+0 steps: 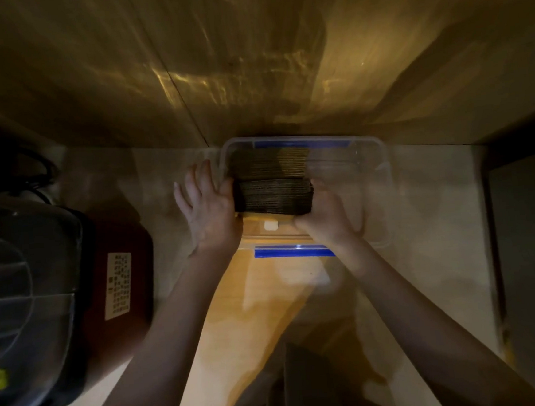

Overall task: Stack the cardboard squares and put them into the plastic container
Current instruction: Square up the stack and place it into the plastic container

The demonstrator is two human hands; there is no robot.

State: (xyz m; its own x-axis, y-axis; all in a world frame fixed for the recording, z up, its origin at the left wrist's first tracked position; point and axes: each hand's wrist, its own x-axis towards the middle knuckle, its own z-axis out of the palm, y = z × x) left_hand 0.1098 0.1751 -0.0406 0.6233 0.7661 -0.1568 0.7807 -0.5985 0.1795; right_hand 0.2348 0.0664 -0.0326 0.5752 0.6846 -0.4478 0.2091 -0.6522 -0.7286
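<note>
Dim wooden counter (267, 299) is carrying a clear plastic container (381, 158) against the back wall. Left hand (209, 207) and right hand (325, 217) are squeezing a stack of cardboard squares (274, 198) between them over the container's near half. Another cardboard stack (269, 162) is sitting inside at its far-left corner. Dark appliance (42, 284) is standing left of the container.

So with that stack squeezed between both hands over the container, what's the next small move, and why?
Probably lower the held stack straight down into the clear container, beside the stack already inside. Left hand and right hand hold it over the open near part, apparently not yet seated.
</note>
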